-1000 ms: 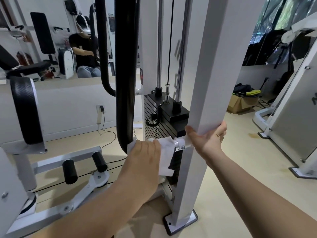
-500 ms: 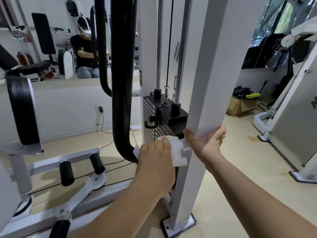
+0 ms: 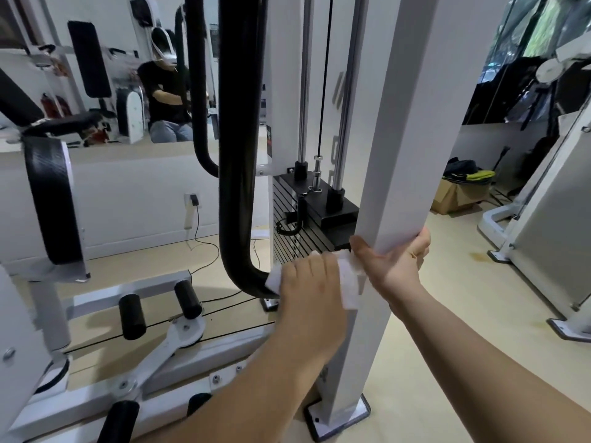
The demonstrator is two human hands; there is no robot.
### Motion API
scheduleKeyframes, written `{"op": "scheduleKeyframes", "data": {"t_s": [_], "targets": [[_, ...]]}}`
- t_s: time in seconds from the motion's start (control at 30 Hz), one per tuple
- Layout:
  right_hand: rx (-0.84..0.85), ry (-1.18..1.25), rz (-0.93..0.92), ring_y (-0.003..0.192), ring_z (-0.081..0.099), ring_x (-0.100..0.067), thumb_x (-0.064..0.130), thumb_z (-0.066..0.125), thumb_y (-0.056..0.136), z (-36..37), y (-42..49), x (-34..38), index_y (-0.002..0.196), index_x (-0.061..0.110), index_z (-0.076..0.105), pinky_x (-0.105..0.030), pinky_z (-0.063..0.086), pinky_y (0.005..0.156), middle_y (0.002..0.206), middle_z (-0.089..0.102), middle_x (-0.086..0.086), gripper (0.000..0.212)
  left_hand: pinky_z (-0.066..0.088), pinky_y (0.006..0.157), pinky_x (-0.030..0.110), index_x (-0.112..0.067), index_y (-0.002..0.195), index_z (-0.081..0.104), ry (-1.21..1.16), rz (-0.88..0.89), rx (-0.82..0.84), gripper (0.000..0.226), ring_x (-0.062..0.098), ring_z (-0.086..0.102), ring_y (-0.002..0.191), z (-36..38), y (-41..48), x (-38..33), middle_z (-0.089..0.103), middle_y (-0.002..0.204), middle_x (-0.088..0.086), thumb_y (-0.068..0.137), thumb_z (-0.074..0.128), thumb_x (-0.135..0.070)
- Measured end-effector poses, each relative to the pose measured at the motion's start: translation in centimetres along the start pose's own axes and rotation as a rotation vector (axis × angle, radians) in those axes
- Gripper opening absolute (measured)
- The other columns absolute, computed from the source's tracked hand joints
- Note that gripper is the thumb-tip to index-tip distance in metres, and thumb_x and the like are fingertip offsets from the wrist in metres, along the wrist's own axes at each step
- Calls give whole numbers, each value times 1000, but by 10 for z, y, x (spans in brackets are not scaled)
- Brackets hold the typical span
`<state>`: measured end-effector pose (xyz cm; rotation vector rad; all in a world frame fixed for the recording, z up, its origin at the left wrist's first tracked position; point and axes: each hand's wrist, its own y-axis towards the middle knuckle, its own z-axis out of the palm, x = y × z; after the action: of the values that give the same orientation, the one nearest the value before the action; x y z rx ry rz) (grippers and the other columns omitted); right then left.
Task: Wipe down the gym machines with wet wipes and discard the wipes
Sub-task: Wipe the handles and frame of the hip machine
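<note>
**Mid-wipe, low on the weight machine**

Working a white wet wipe (image 3: 349, 284) low down in the gap between the end of the thick black curved padded tube (image 3: 238, 161) and the white square steel upright (image 3: 412, 148), just in front of the black plate weight stack (image 3: 300, 241). Impossible to see the exact part being rubbed, hidden as it is under the hand.

Judged as mid-task: wiping under way on this machine, the discard step not yet reached. No bin in sight, no used wipes lying about. Nothing visibly wet or streaked, so no telling which surfaces are already done. Probably left on this frame: the upright itself, the black tube, the small black foam rollers (image 3: 188, 298) and the white base rails (image 3: 96, 398) at lower left. Beyond that, the second white machine (image 3: 543, 251) on the right, then binning the wipe.

Pressing on the wipe with the left hand (image 3: 307, 298), seen from the back: fingers together and close to straight, laid over the cloth rather than bunched round it. Thumb and fingertips hidden, so no certainty about a hook over the far edge. White showing at both sides of that hand: a corner against the tube's end, a broader flap hanging just beside the heel of the right hand (image 3: 395, 266).

Gripping the upright with the right hand: thumb along the near left face, fingers curled round the right edge, closed on the steel, apparently for bracing.
</note>
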<state>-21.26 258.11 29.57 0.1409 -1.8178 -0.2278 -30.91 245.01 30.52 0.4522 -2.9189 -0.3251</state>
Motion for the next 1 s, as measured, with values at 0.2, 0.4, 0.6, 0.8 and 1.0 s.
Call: {"op": "scheduleKeyframes", "data": {"t_s": [0.2,0.4,0.6,0.8,1.0], "targets": [[-22,-39,-13,143,21,-20,57,83,65,5,4,-5,155,23,4,-52,26,123,148,20,3,124,28,107,49,1,152,12,181,50,-8,73,37,37,119,7,-17,27,32,137,18,93,43,-30],[-13,-24,6,142,24,-23,53,87,69,3,1,-1,154,27,5,-52,28,121,149,21,3,121,39,77,42,-14,128,44,-77,-14,34,43,27,55,95,-6,26,1,54,113,8,89,46,-32],[-29,-24,-1,144,23,-23,70,74,53,5,-2,-1,151,28,8,-53,28,121,149,22,3,125,16,118,55,1,158,13,47,83,-90,91,44,31,130,22,-36,30,28,147,24,84,53,-34],[-40,-23,-2,143,24,-22,62,78,58,7,-1,-1,153,27,7,-53,29,121,148,22,2,124,43,77,39,-16,124,51,-125,5,104,35,29,60,95,-20,31,13,61,111,6,98,37,-36],[-47,-28,8,144,25,-25,63,78,58,6,-4,3,153,29,4,-54,27,121,150,23,-1,125,39,105,43,-12,146,44,-211,7,-99,60,29,52,124,10,-8,5,54,139,8,87,41,-26]]}}
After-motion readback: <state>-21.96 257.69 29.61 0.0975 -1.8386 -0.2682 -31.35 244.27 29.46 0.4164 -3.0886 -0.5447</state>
